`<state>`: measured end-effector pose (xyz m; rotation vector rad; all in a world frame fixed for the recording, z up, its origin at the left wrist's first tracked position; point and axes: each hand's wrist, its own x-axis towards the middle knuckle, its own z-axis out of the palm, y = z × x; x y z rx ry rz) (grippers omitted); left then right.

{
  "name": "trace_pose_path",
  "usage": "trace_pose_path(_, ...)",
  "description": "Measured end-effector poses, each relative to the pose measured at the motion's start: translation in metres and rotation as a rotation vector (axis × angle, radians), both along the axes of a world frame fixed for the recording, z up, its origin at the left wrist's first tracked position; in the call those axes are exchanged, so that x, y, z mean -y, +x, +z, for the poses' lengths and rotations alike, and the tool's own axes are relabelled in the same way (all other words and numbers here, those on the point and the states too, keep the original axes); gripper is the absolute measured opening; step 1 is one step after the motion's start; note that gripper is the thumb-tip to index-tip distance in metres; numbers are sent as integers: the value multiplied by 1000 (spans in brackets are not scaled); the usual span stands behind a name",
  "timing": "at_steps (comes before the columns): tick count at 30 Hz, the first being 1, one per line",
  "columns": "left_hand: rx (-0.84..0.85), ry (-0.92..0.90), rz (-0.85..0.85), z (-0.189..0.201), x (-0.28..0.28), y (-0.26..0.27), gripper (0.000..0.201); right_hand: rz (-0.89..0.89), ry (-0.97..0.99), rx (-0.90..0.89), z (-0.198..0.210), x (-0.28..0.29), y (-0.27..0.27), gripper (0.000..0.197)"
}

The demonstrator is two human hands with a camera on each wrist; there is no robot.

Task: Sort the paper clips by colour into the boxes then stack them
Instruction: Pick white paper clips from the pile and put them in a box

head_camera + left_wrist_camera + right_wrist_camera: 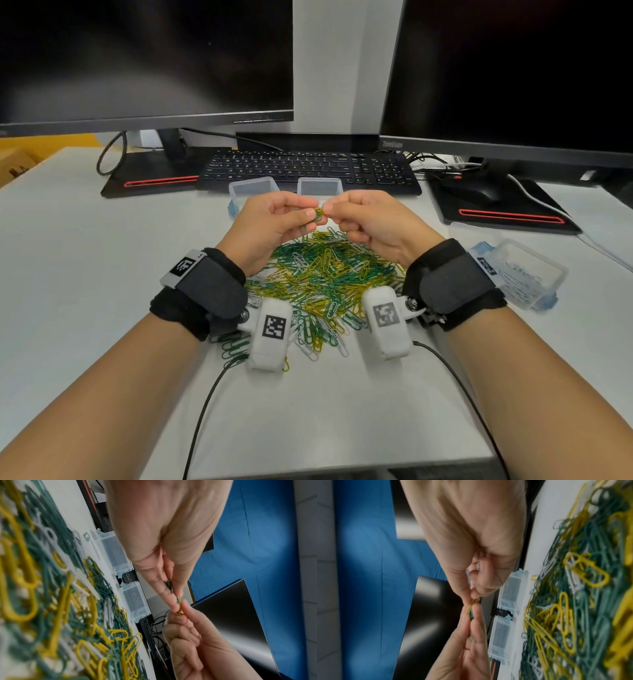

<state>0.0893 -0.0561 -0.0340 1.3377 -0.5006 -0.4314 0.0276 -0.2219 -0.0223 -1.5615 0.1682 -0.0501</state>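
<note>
both hands are raised over the pile [318, 274] on the tabletop [85, 274]. the left hand [274, 222] pinches a green clip [317, 217] between thumb and forefinger, with what looks like more green wire trapped deeper in its grip. the right hand [370, 222] pinches a yellow clip [178, 612], and the two clips meet at the fingertips, seemingly hooked together.

judging from that, the step in hand is pulling a tangled pair apart. the risk is that a sharp tug frees them suddenly and one clip flicks out of a pinch, back into the pile or off the tabletop. a bent clip is another likely cost if the wires are forced rather than slid. the spare green in the left grip could slip while attention is on the joint. a clip dropped into the wrong box would spoil the sort.

two clear boxes [253, 188] [319, 187] stand just beyond the hands, in front of the keyboard [308, 169]. a third box [520, 274] lies to the right, near the right wrist, with pale clips inside.

how the two clips interlock cannot be made out; both wrist views are blurred there. the far boxes' contents are unclear, and the hands cover their near edges. the wrist cameras hide part of the pile.
</note>
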Motion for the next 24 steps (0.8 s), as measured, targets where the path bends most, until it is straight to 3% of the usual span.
trace_pose_path(4,-42,32,11,0,-1,2,7,-105,3,17,6,8,1,11)
trace_pose_path(8,-40,173,4,-1,-4,4,7,-42,561,-84,14,27,-4,3)
trace_pose_path(11,68,337,52,-2,-4,5,11,31,625,-163,11,29,-3,15)
trace_pose_path(13,111,392,89,-3,-4,6,18,27,440,-204,9,29,-1,17)
trace_pose_path(16,171,551,-9,-5,-7,7,30,86,-151,-273,11,36,-8,15)
trace_pose_path(18,208,657,-114,-6,-8,6,33,208,-436,-378,13,44,-14,15)
trace_pose_path(21,293,765,-182,-8,-9,7,34,383,-608,-514,14,49,-20,18)
trace_pose_path(24,346,793,-167,-11,-10,10,30,427,-692,-567,11,47,-20,21)
